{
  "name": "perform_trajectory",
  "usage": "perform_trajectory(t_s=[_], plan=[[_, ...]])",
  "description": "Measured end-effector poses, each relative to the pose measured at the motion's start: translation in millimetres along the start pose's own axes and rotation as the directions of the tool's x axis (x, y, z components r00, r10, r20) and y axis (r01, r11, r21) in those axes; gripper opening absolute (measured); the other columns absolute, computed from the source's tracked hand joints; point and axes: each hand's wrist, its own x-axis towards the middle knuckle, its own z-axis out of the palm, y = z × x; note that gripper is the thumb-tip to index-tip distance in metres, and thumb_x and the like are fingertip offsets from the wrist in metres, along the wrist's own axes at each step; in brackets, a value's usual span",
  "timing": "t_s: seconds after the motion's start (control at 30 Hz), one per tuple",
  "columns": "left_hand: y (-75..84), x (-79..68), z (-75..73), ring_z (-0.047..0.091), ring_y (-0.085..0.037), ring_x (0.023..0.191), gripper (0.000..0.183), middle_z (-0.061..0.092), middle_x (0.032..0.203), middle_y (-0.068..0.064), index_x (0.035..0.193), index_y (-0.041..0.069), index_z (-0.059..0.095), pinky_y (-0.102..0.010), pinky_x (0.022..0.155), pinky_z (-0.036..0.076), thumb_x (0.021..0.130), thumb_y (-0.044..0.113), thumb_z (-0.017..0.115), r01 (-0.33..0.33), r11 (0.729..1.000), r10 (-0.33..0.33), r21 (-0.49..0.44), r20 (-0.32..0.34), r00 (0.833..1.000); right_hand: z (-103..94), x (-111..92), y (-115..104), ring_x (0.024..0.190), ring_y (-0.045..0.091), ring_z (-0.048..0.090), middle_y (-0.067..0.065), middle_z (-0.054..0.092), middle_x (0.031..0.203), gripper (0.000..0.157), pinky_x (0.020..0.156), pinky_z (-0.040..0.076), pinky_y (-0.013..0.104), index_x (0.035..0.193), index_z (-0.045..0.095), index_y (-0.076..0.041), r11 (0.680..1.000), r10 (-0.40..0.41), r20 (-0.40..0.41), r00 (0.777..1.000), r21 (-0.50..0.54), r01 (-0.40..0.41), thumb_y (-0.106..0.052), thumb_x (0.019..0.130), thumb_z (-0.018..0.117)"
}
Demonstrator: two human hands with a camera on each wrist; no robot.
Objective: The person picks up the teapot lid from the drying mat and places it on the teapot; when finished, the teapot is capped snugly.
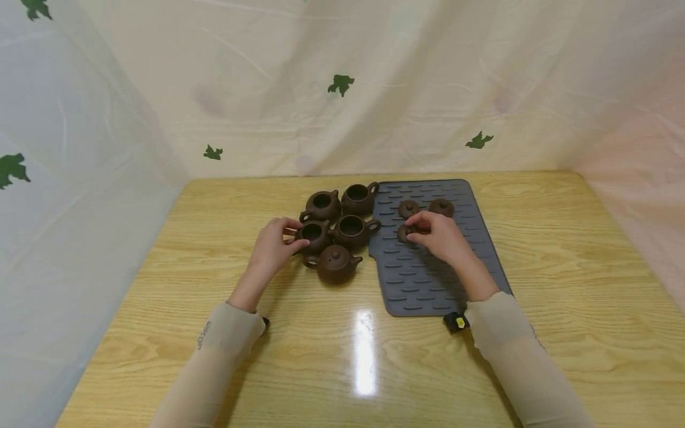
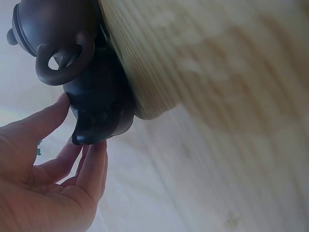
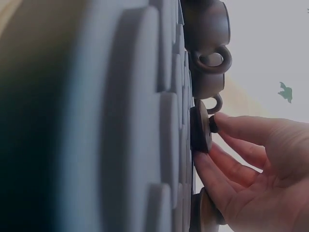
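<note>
My left hand (image 1: 274,245) grips an open dark brown teapot (image 1: 320,242) from the left, thumb at its rim and fingers around the spout side; the left wrist view shows this spout (image 2: 94,126) between thumb and fingers. Over the grey mat, my right hand (image 1: 443,236) pinches a small round teapot lid (image 1: 402,233). In the right wrist view the thumb is at the lid's knob (image 3: 213,124), with fingers at its lower edge. Two more lids, one behind (image 1: 409,208) and one to the right (image 1: 442,207), lie on the mat.
A lidded teapot (image 1: 336,268) stands in front of the held one. Three other teapots without lids (image 1: 327,213) cluster behind and beside it. The ridged grey mat (image 1: 412,291) lies right of them on the wooden table (image 1: 316,368). Behind hangs a pale curtain (image 1: 407,131).
</note>
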Motion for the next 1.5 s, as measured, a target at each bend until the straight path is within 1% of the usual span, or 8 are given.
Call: perform_trajectory(t_s=[0.33, 0.53, 0.73, 1.1, 1.3, 1.5], plan=[[-0.7, -0.3, -0.7, 0.061, -0.032, 0.117, 0.038, 0.056, 0.128, -0.019, 0.125, 0.002, 0.061, -0.04, 0.094, 0.059, 0.092, 0.016, 0.073, 0.001, 1.0, -0.001, 0.0, -0.001, 1.0, 0.5, 3, 1, 0.122, 0.037, 0.057, 0.019, 0.064, 0.128, 0.022, 0.103, 0.048, 0.054, 0.117, 0.068, -0.009, 1.0, 0.002, -0.007, 1.0, -0.019, -0.002, -0.015, 0.096, 0.068], [-0.1, -0.4, -0.4, 0.062, -0.032, 0.117, 0.039, 0.056, 0.129, -0.019, 0.125, 0.002, 0.061, -0.04, 0.093, 0.059, 0.091, 0.017, 0.073, 0.001, 1.0, -0.001, 0.005, 0.0, 1.0, 1.2, 3, 1, 0.117, 0.036, 0.06, 0.018, 0.066, 0.123, 0.021, 0.097, 0.05, 0.053, 0.115, 0.069, -0.009, 1.0, 0.007, -0.023, 1.0, -0.025, -0.007, -0.016, 0.095, 0.068], [0.8, -0.8, -0.7, 0.062, -0.032, 0.117, 0.039, 0.056, 0.129, -0.018, 0.125, 0.002, 0.061, -0.039, 0.094, 0.059, 0.091, 0.017, 0.073, 0.013, 1.0, -0.013, -0.005, 0.005, 1.0, 1.0, 2, 0, 0.116, 0.036, 0.061, 0.017, 0.067, 0.123, 0.021, 0.094, 0.052, 0.052, 0.115, 0.069, -0.01, 1.0, 0.017, -0.022, 1.0, -0.025, -0.017, -0.018, 0.096, 0.067], [2.5, -2.0, -1.2, 0.062, -0.032, 0.117, 0.039, 0.056, 0.13, -0.018, 0.125, 0.003, 0.061, -0.039, 0.093, 0.059, 0.091, 0.018, 0.073, 0.021, 1.0, -0.021, -0.003, 0.006, 1.0, 0.6, -2, -6, 0.118, 0.036, 0.06, 0.017, 0.066, 0.125, 0.022, 0.095, 0.051, 0.054, 0.118, 0.068, -0.01, 1.0, 0.006, -0.023, 1.0, -0.013, -0.006, -0.018, 0.097, 0.066], [3.1, -2.7, -1.8, 0.062, -0.032, 0.117, 0.039, 0.056, 0.13, -0.018, 0.125, 0.003, 0.061, -0.04, 0.093, 0.059, 0.092, 0.018, 0.073, 0.025, 1.0, -0.025, 0.01, 0.006, 1.0, 0.5, -4, -9, 0.12, 0.037, 0.059, 0.017, 0.065, 0.127, 0.022, 0.098, 0.05, 0.055, 0.118, 0.068, -0.01, 1.0, -0.007, -0.03, 1.0, -0.006, 0.007, -0.017, 0.097, 0.065], [2.6, -2.1, -1.8, 0.062, -0.032, 0.116, 0.039, 0.056, 0.13, -0.018, 0.125, 0.004, 0.061, -0.04, 0.092, 0.059, 0.092, 0.019, 0.073, 0.024, 1.0, -0.024, 0.017, 0.006, 1.0, 0.2, -5, -13, 0.12, 0.035, 0.061, 0.016, 0.066, 0.126, 0.022, 0.097, 0.052, 0.054, 0.118, 0.068, -0.01, 0.999, -0.031, -0.041, 0.999, 0.01, 0.031, -0.017, 0.097, 0.066]])
